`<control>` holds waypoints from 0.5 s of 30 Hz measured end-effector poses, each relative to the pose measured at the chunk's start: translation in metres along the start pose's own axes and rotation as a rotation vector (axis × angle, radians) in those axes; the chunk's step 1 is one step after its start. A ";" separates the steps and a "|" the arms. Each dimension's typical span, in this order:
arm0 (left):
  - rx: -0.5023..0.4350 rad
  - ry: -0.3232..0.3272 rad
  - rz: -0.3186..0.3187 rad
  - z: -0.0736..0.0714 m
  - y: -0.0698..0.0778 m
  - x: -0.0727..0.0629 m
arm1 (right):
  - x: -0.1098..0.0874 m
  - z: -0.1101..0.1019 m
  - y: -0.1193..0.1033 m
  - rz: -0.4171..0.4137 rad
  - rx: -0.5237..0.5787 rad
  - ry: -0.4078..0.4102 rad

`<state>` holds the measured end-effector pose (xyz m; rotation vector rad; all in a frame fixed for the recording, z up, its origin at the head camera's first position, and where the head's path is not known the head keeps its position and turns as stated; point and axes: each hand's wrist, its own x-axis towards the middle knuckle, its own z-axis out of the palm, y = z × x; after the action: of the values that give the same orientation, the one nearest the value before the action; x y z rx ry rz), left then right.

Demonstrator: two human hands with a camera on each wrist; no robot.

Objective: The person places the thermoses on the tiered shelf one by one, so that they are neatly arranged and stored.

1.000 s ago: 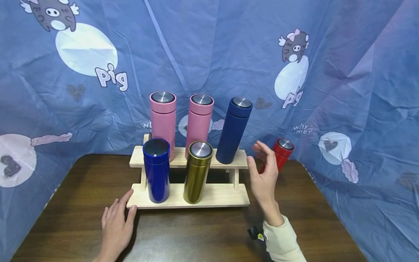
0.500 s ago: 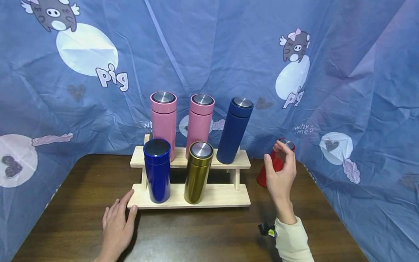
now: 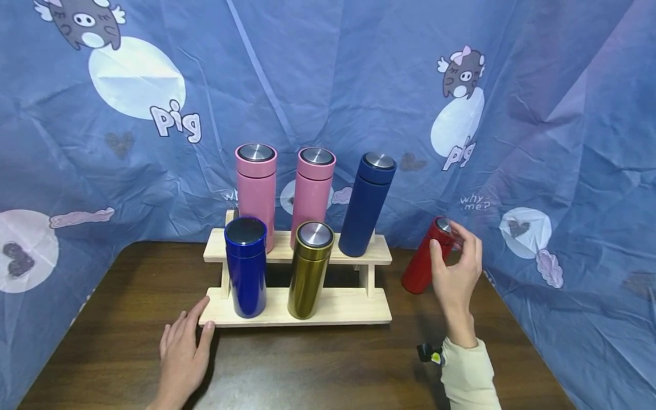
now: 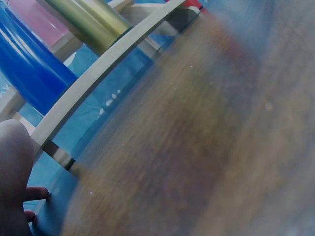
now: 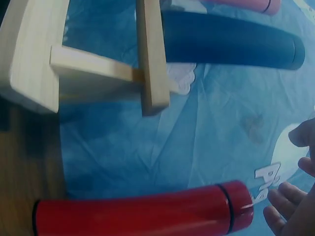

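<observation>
In the head view my right hand (image 3: 458,273) is at the upper part of a red thermos bottle (image 3: 420,265), which stands on the table right of a wooden two-tier rack (image 3: 353,307). Its thumb and fingers are spread; in the right wrist view the fingers (image 5: 288,199) appear just past the lid, with a gap. My left hand (image 3: 184,356) rests on the table, its thumb and index finger touching the rack's lower left corner. A glossy blue bottle (image 3: 247,279) and a gold bottle (image 3: 309,279) stand on the lower shelf.
Two pink bottles, one at left (image 3: 256,196) and one in the middle (image 3: 312,196), and a matte navy bottle (image 3: 366,208) stand on the upper shelf. A blue printed cloth (image 3: 389,74) hangs behind and beside the brown table (image 3: 307,370).
My right hand has moved rightward from beside the rack, across the front of the red bottle, to its right side near the lid. My left hand has stayed put.
</observation>
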<state>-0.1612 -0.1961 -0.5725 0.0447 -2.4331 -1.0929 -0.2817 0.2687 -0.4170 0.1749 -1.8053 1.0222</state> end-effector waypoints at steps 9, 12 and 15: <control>0.015 0.003 0.011 0.001 -0.003 0.000 | 0.001 -0.003 0.032 0.084 -0.091 0.020; 0.017 0.004 0.012 0.002 -0.004 0.000 | 0.000 -0.002 0.039 0.101 -0.107 0.018; 0.013 0.006 0.011 0.002 -0.003 -0.001 | -0.001 -0.003 0.046 0.109 -0.114 0.012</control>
<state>-0.1619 -0.1970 -0.5758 0.0383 -2.4327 -1.0699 -0.3044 0.2994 -0.4432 0.0003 -1.8733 0.9901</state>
